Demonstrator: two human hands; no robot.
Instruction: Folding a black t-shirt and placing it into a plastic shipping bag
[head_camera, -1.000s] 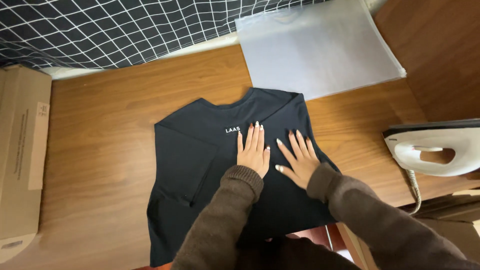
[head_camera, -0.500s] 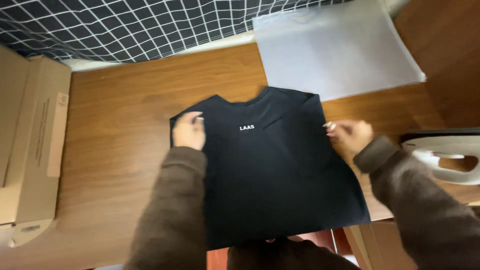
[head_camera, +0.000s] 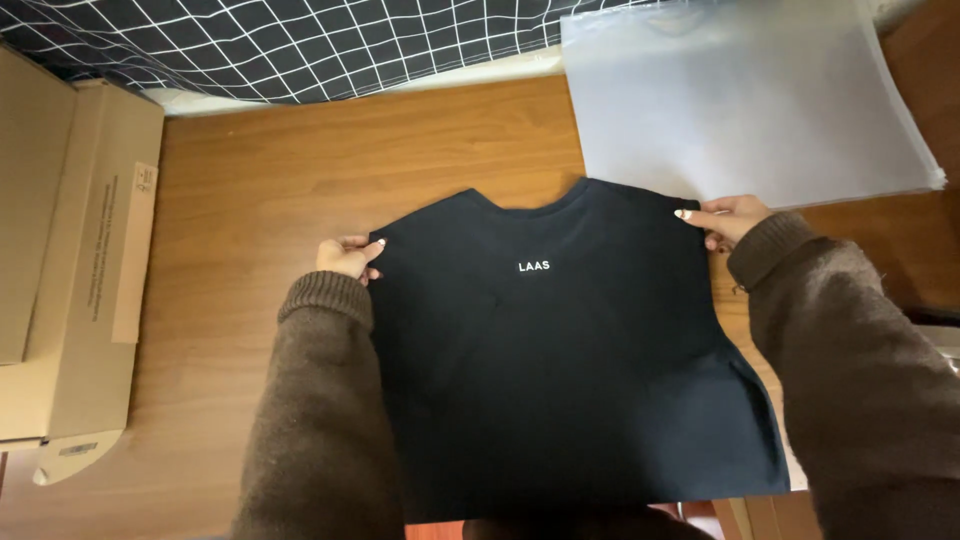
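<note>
Hands grip a folded black garment (head_camera: 560, 350) lying flat on a wooden table (head_camera: 260, 190). Left hand (head_camera: 345, 258) pinches the garment's far left corner, fingers curled around the fabric edge; right hand (head_camera: 730, 218) pinches the far right corner the same way. Both arms wear brown knitted sleeves. Cardboard boxes (head_camera: 70, 270) sit at the left, frosted plastic sheets (head_camera: 740, 100) lie at the far right, and checked dark cloth (head_camera: 280, 45) runs along the far edge.

folded dark navy t-shirt (head_camera: 560, 350) flat on wooden table (head_camera: 260, 190)
</note>
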